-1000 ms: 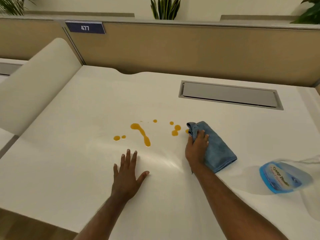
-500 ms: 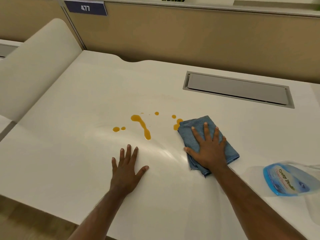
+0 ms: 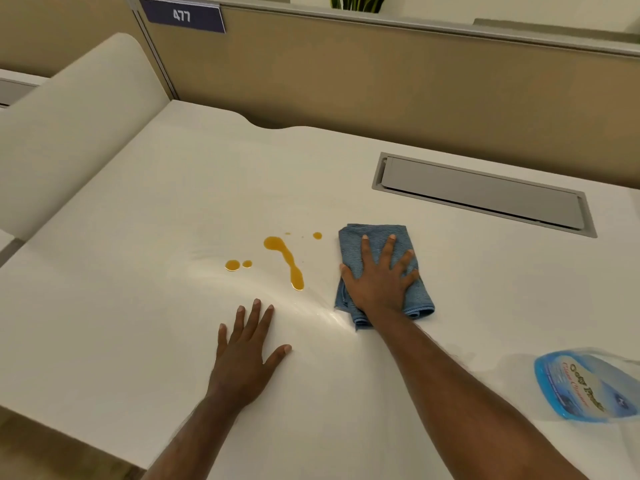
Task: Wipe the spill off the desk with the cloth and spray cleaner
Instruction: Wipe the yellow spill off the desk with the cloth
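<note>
An orange spill (image 3: 284, 258) lies mid-desk on the white desk (image 3: 156, 209): one long streak, two drops to its left and a small drop at its upper right. Just right of it lies the folded blue cloth (image 3: 375, 233). My right hand (image 3: 379, 282) lies flat on the cloth with fingers spread, pressing it down. My left hand (image 3: 244, 355) rests palm down on the desk, nearer me than the spill, holding nothing. The spray cleaner bottle (image 3: 581, 386), clear with a blue label, lies at the right edge, partly cut off.
A grey cable hatch (image 3: 481, 194) is set into the desk at the back right. A tan partition (image 3: 381, 81) with a "477" sign (image 3: 181, 16) closes the far side. A white curved side panel (image 3: 69, 126) rises on the left. A wet sheen shows between my hands.
My right hand went from gripping the cloth's edge to lying flat on it, and the cloth slid left over the right-hand drops. My left hand stayed in place.
</note>
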